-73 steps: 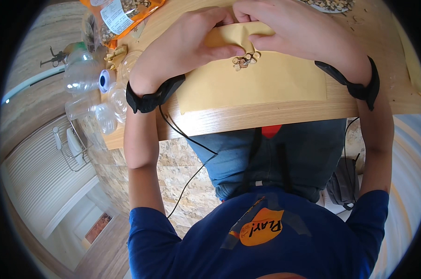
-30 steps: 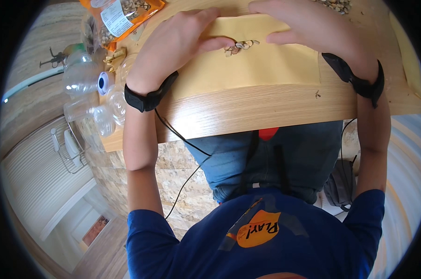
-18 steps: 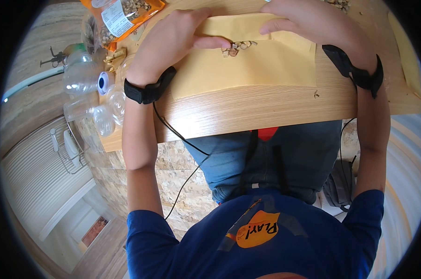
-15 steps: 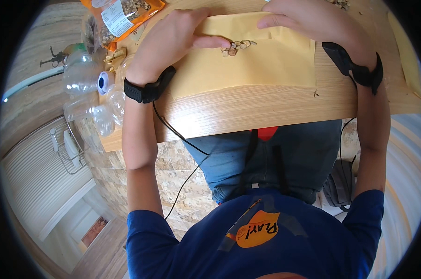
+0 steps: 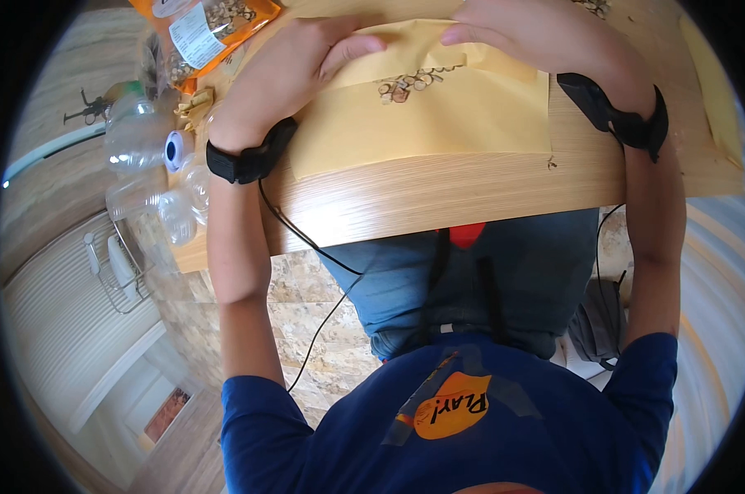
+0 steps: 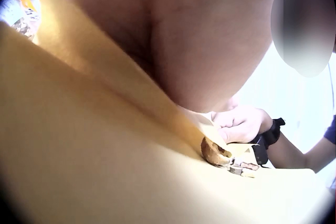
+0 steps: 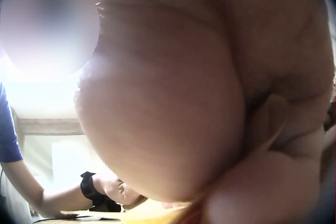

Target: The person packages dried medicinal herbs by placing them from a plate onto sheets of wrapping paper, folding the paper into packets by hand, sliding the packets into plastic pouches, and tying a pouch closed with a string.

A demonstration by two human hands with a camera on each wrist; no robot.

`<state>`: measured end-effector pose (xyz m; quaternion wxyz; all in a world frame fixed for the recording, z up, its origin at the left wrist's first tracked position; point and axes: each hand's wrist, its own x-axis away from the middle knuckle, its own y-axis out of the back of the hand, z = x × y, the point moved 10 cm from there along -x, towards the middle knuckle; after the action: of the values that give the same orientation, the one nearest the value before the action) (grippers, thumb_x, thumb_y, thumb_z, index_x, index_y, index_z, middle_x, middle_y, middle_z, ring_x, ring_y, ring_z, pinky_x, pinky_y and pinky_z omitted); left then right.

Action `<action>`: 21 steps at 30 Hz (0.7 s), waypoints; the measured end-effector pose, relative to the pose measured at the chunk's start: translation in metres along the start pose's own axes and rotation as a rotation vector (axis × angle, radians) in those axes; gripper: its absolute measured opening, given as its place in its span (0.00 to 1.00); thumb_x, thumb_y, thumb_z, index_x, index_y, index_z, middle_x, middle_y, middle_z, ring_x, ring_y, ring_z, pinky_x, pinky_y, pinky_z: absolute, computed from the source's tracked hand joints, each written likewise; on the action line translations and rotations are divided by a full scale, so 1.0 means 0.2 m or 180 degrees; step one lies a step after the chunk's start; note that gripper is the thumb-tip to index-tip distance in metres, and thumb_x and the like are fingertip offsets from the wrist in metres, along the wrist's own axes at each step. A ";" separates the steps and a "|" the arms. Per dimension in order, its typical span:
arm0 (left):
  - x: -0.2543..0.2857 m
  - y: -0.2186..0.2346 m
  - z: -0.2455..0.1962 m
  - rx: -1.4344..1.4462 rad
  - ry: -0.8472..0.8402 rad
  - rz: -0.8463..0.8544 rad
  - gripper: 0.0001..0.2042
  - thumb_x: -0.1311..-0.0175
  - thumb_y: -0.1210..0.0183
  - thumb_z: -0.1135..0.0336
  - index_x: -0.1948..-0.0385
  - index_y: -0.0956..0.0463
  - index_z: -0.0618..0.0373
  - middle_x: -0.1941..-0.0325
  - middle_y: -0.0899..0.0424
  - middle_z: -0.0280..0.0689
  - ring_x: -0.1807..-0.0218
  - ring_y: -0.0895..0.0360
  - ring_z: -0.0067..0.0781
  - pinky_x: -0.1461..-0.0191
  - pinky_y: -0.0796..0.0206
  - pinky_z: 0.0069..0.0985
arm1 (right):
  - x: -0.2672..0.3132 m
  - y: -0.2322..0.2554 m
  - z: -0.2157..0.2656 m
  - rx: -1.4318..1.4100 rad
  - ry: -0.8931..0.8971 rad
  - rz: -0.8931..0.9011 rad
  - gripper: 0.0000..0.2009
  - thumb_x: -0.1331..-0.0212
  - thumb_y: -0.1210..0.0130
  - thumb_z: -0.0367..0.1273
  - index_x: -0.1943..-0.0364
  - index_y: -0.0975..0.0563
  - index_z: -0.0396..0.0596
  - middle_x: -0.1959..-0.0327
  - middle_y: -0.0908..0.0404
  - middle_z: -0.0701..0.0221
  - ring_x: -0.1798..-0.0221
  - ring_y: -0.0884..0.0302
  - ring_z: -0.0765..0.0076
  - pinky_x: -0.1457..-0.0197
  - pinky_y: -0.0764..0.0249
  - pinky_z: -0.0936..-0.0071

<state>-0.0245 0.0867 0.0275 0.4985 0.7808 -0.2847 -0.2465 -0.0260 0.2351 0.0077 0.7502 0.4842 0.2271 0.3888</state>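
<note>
A yellow paper sheet or envelope (image 5: pixel 422 123) lies across the table's near part, its far side raised into a fold. Small brown-and-cream slices (image 5: pixel 413 82) sit along the crease; in the left wrist view a rounded brown piece (image 6: pixel 214 153) shows beside the paper. At the fold's left end, the left hand (image 5: pixel 294 66) grips the paper, thumb on the near face and other fingers hidden behind. The right hand (image 5: pixel 541 37) pinches the fold farther right; in the right wrist view paper (image 7: pixel 268 134) runs between its thumb and fingers.
An orange-edged bag of slices (image 5: pixel 216 33) lies at the far left, above clear plastic containers (image 5: pixel 133 140) and a white roll (image 5: pixel 177 150). More slices (image 5: pixel 595 6) are at the top right. Another yellow sheet (image 5: pixel 710 90) lies at the right edge.
The left thumb has come off the slices and up onto the fold. The right hand moved away from the slices, then slightly back leftward. The slices lie more spread out along the crease.
</note>
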 end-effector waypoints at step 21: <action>0.02 0.01 0.09 0.0093 0.0033 0.0171 0.18 0.21 0.44 0.53 0.53 0.13 0.59 0.70 0.14 0.48 0.73 0.22 0.48 0.63 0.29 0.34 | -0.06 0.10 0.05 -0.0526 -0.0763 0.0091 0.18 0.22 0.52 0.42 0.52 0.15 0.46 0.62 0.15 0.52 0.60 0.17 0.44 0.53 0.22 0.56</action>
<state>-0.0336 0.0719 0.0213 0.4950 0.7813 -0.3066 -0.2249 -0.0326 0.2243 0.0294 0.8036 0.4670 0.0963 0.3562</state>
